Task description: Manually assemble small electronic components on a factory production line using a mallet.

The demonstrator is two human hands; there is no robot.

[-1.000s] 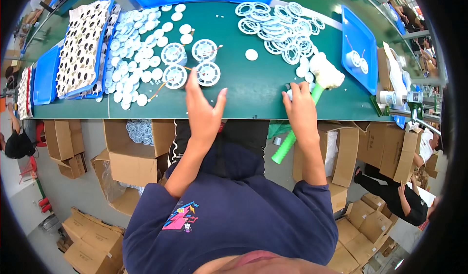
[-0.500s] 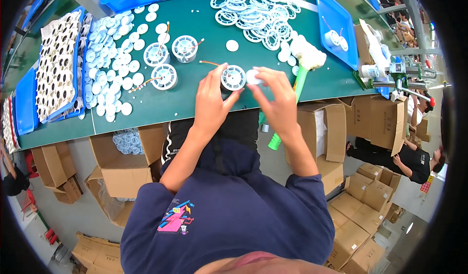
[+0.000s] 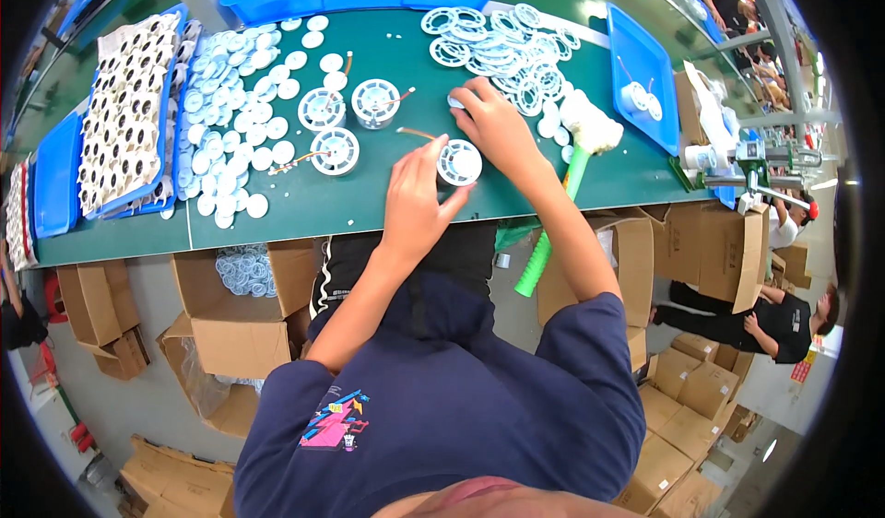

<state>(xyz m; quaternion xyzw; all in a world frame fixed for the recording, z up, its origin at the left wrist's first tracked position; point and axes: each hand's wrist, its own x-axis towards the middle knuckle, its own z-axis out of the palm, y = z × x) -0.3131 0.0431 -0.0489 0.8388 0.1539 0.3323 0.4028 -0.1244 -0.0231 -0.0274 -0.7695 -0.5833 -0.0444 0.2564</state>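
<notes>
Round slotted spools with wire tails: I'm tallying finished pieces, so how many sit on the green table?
4. Three spools lie left of the hands at and; the fourth spool sits between the left hand and right hand.

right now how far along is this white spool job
Three spools with copper leads stand finished left of the hands. One more spool is in work: the left hand steadies it and the right hand reaches over it. Plenty is left: a spread of white discs on the left and a heap of rings at the back of the green table.
</notes>
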